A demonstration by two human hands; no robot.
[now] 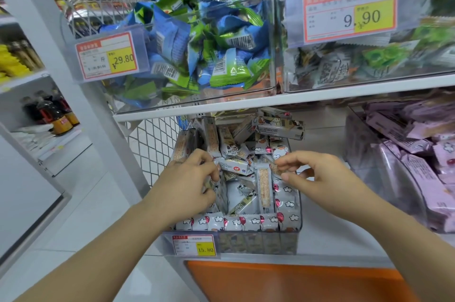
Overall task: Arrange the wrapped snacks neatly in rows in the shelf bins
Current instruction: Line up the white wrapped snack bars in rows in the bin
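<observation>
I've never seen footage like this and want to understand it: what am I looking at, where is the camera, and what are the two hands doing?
There is no machine here. A person wears one wide-angle camera on the head, looking forward and down, so you see their own bare arms. The left hand and right hand reach into a clear bin on a shop shelf, filled with white snack bars. A front row stands neatly, while the bars behind it lie jumbled. Each hand's curled fingers appear to pinch one of the bars. The bin's price tag reads 15.80. The shelf above holds blue and green packets in one bin and grey and green packets in another. Purple packets fill a bin to the right.
</observation>
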